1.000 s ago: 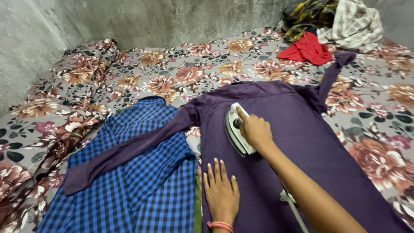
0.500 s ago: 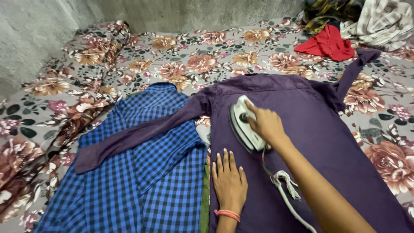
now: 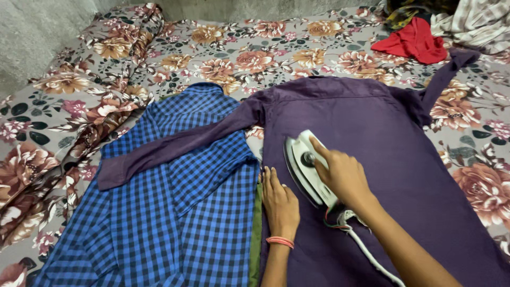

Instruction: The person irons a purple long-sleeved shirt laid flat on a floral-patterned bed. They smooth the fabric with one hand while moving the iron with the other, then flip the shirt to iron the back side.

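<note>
Blue checked shirt (image 3: pixel 175 212) at lower left, red cloth (image 3: pixel 411 45) upper right, over floral bedsheet (image 3: pixel 223 53).

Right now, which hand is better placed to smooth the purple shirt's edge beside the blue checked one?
Left. The left hand lies flat on the purple shirt right at that edge, free of anything. The right hand is shut on the iron, farther from the edge.

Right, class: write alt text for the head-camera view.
A right hand presses a white iron on a purple shirt while the left hand flattens it, beside a blue checked shirt on a floral bedsheet.
</note>
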